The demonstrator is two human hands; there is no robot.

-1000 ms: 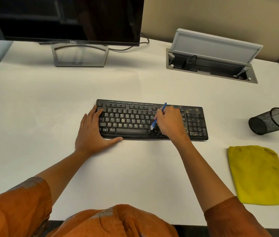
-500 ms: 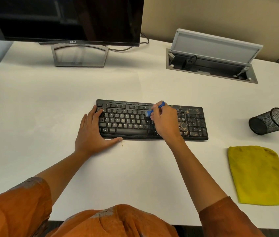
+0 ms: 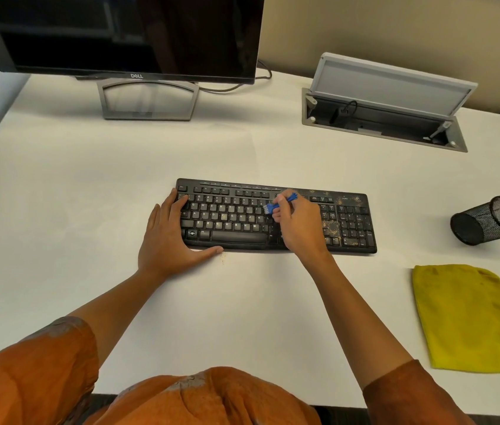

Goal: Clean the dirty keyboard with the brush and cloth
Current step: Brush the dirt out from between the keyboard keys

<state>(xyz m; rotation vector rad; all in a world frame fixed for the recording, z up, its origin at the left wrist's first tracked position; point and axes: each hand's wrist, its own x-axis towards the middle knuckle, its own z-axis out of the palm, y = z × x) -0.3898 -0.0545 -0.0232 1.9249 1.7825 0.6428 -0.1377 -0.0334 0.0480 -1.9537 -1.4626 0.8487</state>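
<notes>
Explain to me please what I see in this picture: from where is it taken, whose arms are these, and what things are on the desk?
No machine is here. The picture comes from a camera worn on a person's head, looking forward and down, so the two arms in orange sleeves are that person's own. The left hand lies flat on the left end of a black keyboard and steadies it. The right hand pinches a small blue brush with its bristles on the keys. Brownish dirt shows on the keyboard's right part. On the white desk also lie a yellow cloth, untouched, and a black mesh cup tipped on its side. Behind stand a dark monitor and an open cable box.
</notes>
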